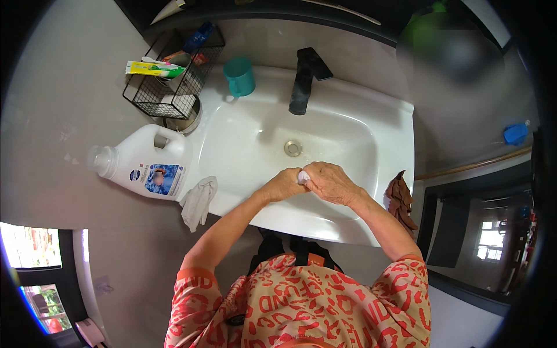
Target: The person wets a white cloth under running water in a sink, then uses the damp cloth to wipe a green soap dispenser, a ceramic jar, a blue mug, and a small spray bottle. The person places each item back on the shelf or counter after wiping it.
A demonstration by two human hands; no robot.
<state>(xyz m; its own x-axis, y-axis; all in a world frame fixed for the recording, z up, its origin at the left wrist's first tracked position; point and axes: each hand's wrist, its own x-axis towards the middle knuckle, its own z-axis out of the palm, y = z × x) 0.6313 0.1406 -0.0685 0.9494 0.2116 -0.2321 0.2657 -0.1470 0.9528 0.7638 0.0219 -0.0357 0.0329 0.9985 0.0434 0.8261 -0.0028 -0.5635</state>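
Observation:
Over the front part of the white sink point(243, 139), my left hand point(283, 185) and my right hand point(333, 182) meet, both closed. Between them shows a small piece of bunched white cloth point(303, 177); most of it is hidden inside my fingers. The metal drain point(293, 148) lies just beyond my hands. Farther back, the black faucet point(301, 87) stands at the rear edge, and no running water shows.
Left of the basin stand a white jug point(148, 168), a grey cloth point(199, 203) and a wire basket point(159, 107) holding toothpaste point(154, 69). A teal mug point(239, 76) sits on the back ledge. A brown cloth point(400, 200) hangs over the right edge.

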